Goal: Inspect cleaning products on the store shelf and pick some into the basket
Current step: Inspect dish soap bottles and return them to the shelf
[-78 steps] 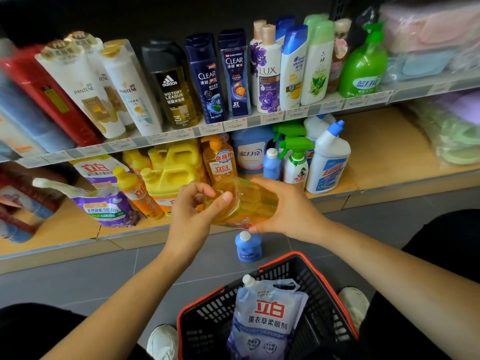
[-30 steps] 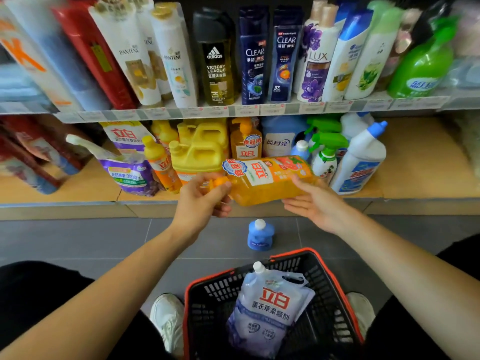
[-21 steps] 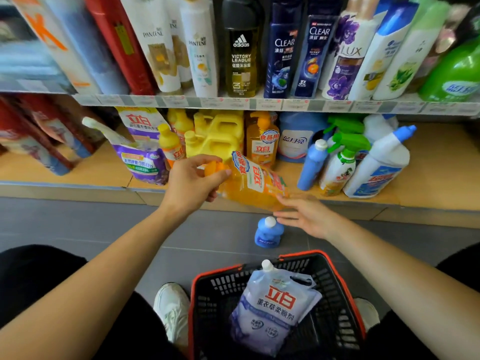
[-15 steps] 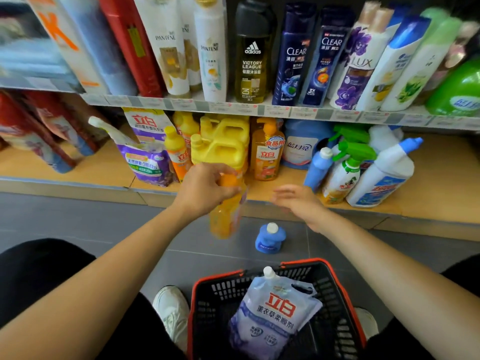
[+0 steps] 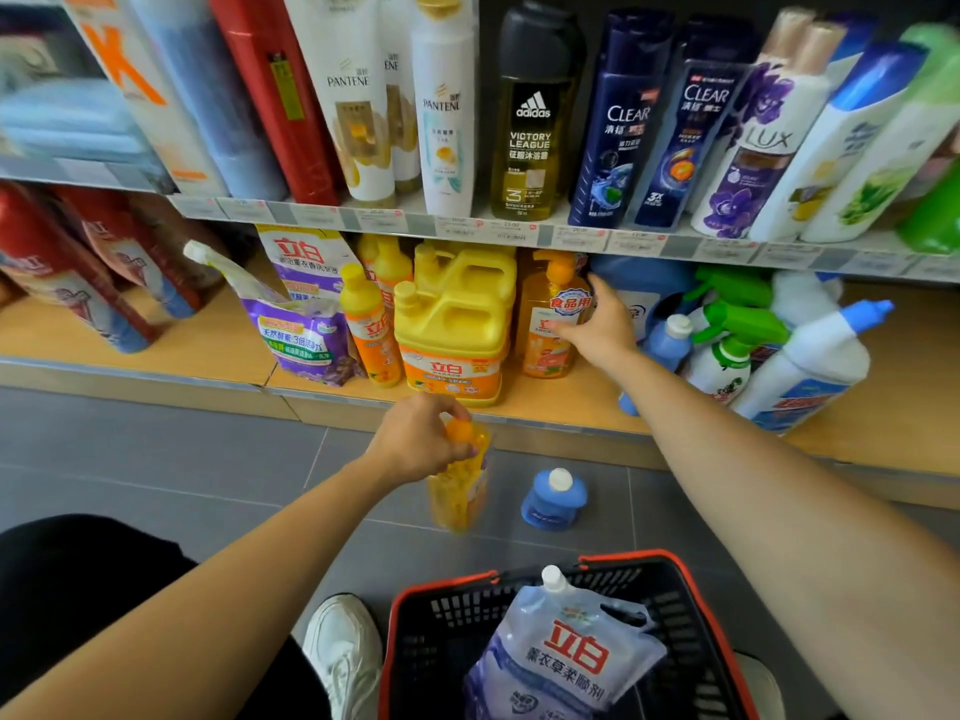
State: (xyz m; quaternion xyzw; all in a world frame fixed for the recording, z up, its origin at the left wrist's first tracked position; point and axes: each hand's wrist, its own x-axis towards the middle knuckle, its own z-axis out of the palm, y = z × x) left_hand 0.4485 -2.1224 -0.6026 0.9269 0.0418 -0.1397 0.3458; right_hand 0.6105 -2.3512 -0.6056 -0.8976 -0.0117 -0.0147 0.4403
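My left hand (image 5: 418, 441) grips the cap end of an orange detergent bottle (image 5: 457, 493), which hangs upright over the grey floor in front of the low shelf. My right hand (image 5: 602, 327) stretches to the low shelf with its fingers spread, touching an orange pump bottle (image 5: 548, 314) that stands beside a yellow jug (image 5: 457, 324). Below me sits a black basket with a red rim (image 5: 691, 605); a blue-white refill pouch (image 5: 561, 662) lies in it.
A small blue bottle (image 5: 553, 498) stands on the floor between shelf and basket. Green spray bottles (image 5: 732, 330), a white-blue cleaner bottle (image 5: 810, 366) and a purple pouch (image 5: 306, 330) crowd the low shelf. Shampoo bottles fill the shelf above. My white shoe (image 5: 343, 652) is beside the basket.
The orange bottle swung from lying across both hands to hanging upright from my left hand and sank toward the floor. My right hand let go and reached forward to the pump bottle.
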